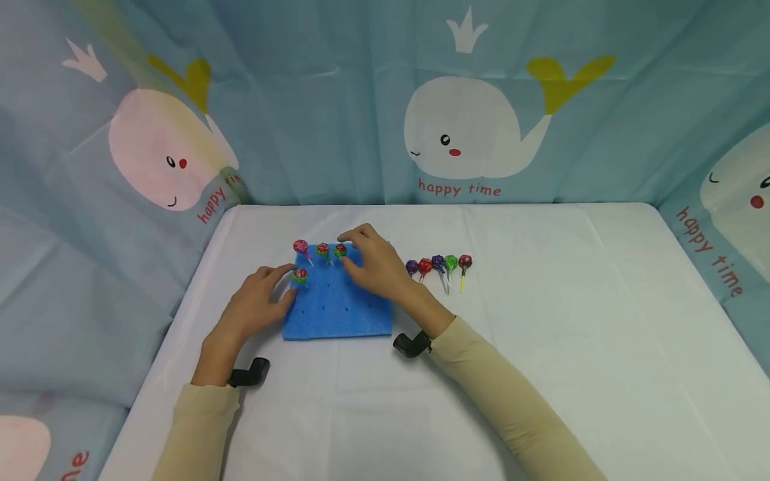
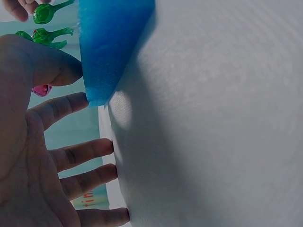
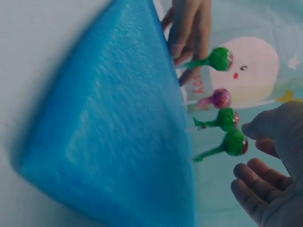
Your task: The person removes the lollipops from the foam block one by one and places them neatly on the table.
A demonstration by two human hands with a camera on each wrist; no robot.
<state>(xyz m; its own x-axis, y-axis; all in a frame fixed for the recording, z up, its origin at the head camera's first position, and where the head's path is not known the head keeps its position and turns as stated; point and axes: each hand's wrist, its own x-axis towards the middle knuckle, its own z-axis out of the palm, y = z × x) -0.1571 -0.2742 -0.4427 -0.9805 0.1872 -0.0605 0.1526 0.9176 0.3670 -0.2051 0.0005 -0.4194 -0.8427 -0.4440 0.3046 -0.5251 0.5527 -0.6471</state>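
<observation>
A blue foam block [image 1: 337, 324] with small holes lies on the table. Several wrapped lollipops stand in it: a pink one [image 1: 301, 246] at the far left corner, a green-and-red one [image 1: 323, 250] beside it, another green-and-red one [image 3: 235, 143] further right, and one more [image 1: 300, 275] near the left edge. My left hand [image 1: 255, 302] touches the foam's left side with thumb and index finger, the other fingers spread. Around the rightmost standing lollipop, my right hand [image 1: 375, 262] is parted, thumb close to the candy; the right wrist view shows a gap there.
Right of the foam lies a row of loose lollipops, among them a red one [image 1: 425, 266], a bright green one [image 1: 451, 262] and a dark red one [image 1: 465, 261] with a yellow stick. A whale-printed curtain [image 1: 337, 133] hangs behind the white table [image 1: 571, 321].
</observation>
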